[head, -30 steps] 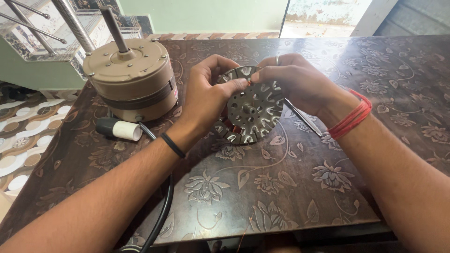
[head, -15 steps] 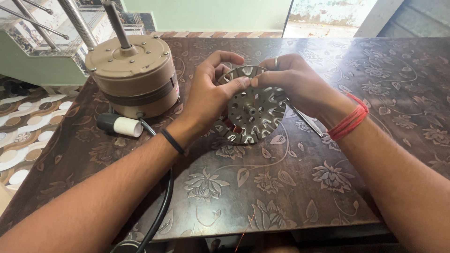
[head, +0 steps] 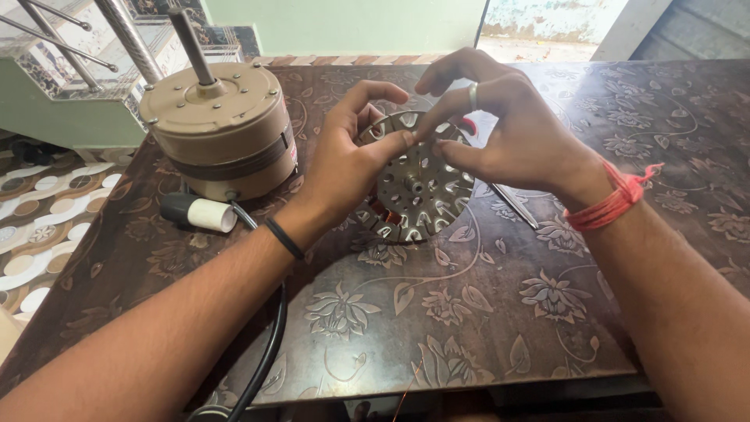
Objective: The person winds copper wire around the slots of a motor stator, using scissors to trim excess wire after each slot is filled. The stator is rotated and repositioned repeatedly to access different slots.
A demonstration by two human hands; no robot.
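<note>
A round metal stator plate (head: 418, 191) with holes and copper windings stands tilted on the dark floral table (head: 469, 312). My left hand (head: 348, 160) grips its left rim, thumb pressed on the face. My right hand (head: 508, 133), wearing a ring and a red thread at the wrist, pinches at the plate's top edge with thumb and forefinger, other fingers raised. What the fingertips hold is too small to tell.
A beige fan motor housing (head: 219, 133) with an upright shaft stands at the left rear. A black-and-white capacitor (head: 199, 212) with a black cable (head: 269, 344) lies beside it. A thin metal tool (head: 514, 205) lies under my right hand. Stair railings rise behind at the left.
My right hand has lifted off the plate's face and now pinches at its top edge. My left hand still grips the left rim. The plate stands a little more upright.
</note>
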